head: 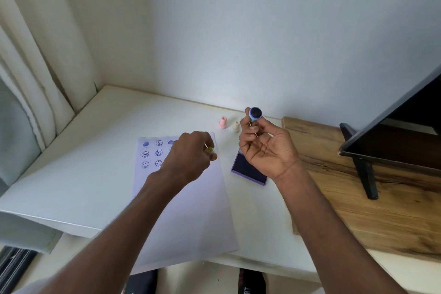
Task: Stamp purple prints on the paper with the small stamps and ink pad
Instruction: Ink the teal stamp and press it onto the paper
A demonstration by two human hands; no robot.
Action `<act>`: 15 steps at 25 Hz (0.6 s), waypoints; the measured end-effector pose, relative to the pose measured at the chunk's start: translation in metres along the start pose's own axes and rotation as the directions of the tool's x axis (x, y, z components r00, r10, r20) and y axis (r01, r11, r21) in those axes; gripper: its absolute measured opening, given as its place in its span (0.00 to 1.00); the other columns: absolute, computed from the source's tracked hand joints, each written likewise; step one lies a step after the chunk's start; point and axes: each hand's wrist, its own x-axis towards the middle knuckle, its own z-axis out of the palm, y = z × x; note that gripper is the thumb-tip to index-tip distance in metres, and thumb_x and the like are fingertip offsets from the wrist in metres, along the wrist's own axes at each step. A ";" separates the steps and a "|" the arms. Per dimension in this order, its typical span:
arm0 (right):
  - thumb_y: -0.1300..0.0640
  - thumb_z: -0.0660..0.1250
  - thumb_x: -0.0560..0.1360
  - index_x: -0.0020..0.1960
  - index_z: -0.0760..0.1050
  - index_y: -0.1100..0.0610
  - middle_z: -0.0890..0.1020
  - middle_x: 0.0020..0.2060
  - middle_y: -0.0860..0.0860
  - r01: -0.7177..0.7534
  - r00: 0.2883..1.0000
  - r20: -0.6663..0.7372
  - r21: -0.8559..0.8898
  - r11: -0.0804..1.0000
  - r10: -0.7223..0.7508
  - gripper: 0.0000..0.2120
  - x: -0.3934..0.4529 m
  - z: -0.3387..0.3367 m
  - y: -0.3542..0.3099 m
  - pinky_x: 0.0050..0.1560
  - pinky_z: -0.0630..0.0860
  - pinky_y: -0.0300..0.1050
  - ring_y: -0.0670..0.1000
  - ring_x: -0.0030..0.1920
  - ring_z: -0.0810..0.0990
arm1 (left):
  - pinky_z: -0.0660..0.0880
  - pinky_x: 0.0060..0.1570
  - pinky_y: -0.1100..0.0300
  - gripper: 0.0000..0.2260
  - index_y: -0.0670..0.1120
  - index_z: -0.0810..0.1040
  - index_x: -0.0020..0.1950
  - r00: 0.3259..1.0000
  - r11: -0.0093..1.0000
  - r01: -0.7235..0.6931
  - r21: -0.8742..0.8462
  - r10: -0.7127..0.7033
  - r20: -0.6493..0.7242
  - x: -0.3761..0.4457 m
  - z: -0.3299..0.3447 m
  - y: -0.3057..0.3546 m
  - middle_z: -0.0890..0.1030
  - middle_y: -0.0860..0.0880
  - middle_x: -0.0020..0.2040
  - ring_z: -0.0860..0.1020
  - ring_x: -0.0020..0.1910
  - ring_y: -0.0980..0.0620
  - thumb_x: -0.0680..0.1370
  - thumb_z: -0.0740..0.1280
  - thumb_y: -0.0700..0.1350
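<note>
White desk surface (100, 157) fills the middle of the view, with one wooden board (358, 198) lying on it at 3 o'clock and one dark screen on a stand (393, 145) cut off by the right edge. One sheet of paper (191, 210) lies at the centre, its near corner past the desk edge; seven purple prints (152, 153) can be counted near its far left corner, and others may sit hidden under the left hand. One purple ink pad (248, 170) lies open just beside the paper at 3 o'clock from it, its far end covered by the right hand. The left hand (188, 157) hovers over the paper's far edge, fingers curled round one yellow-green stamp (210, 150), mostly hidden. The right hand (267, 148) is raised palm up, thumb and fingertips pinching one blue stamp (255, 114) with its inked face toward the camera. Two more stamps stand at 12 o'clock from the pad: one pink stamp (223, 123) and one cream stamp (236, 126).
</note>
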 end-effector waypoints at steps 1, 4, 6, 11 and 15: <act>0.60 0.65 0.81 0.58 0.81 0.62 0.82 0.45 0.56 0.005 1.000 -0.017 -0.024 1.000 -0.006 0.09 0.001 0.004 0.004 0.32 0.75 0.39 0.48 0.32 0.76 | 0.82 0.46 0.52 0.08 0.50 0.84 0.52 0.999 0.999 0.002 0.036 -0.003 0.040 -0.002 -0.007 -0.005 0.85 0.55 0.43 0.84 0.45 0.50 0.76 0.71 0.39; 0.59 0.70 0.78 0.59 0.83 0.59 0.83 0.43 0.56 0.034 0.992 -0.107 -0.302 0.953 -0.069 0.10 0.008 0.012 0.017 0.35 0.76 0.39 0.48 0.35 0.79 | 0.76 0.49 0.55 0.08 0.57 0.84 0.51 0.989 0.980 0.048 0.193 -0.074 0.129 -0.006 -0.036 -0.031 0.83 0.52 0.51 0.82 0.50 0.49 0.73 0.74 0.48; 0.59 0.73 0.77 0.60 0.84 0.59 0.84 0.43 0.56 0.029 0.975 -0.160 -0.590 0.807 -0.152 0.12 0.014 0.013 0.033 0.35 0.78 0.39 0.49 0.36 0.81 | 0.71 0.49 0.57 0.08 0.59 0.84 0.49 0.980 0.954 0.079 0.289 -0.128 0.152 -0.014 -0.057 -0.052 0.80 0.55 0.52 0.80 0.54 0.50 0.72 0.74 0.50; 0.60 0.70 0.79 0.57 0.83 0.59 0.86 0.43 0.58 -0.111 0.978 -0.208 -0.651 0.751 -0.035 0.08 0.026 0.021 0.071 0.36 0.81 0.40 0.51 0.38 0.85 | 0.69 0.49 0.58 0.06 0.61 0.82 0.46 0.953 0.901 0.163 0.401 -0.249 0.172 -0.034 -0.085 -0.090 0.78 0.54 0.64 0.78 0.54 0.48 0.72 0.75 0.50; 0.61 0.68 0.81 0.55 0.82 0.56 0.87 0.43 0.55 -0.136 0.983 -0.178 -0.520 0.843 0.049 0.05 0.036 0.027 0.086 0.37 0.81 0.39 0.49 0.38 0.86 | 0.69 0.51 0.57 0.07 0.60 0.82 0.47 0.956 0.908 0.170 0.382 -0.246 0.159 -0.034 -0.088 -0.101 0.76 0.54 0.66 0.78 0.59 0.45 0.72 0.76 0.49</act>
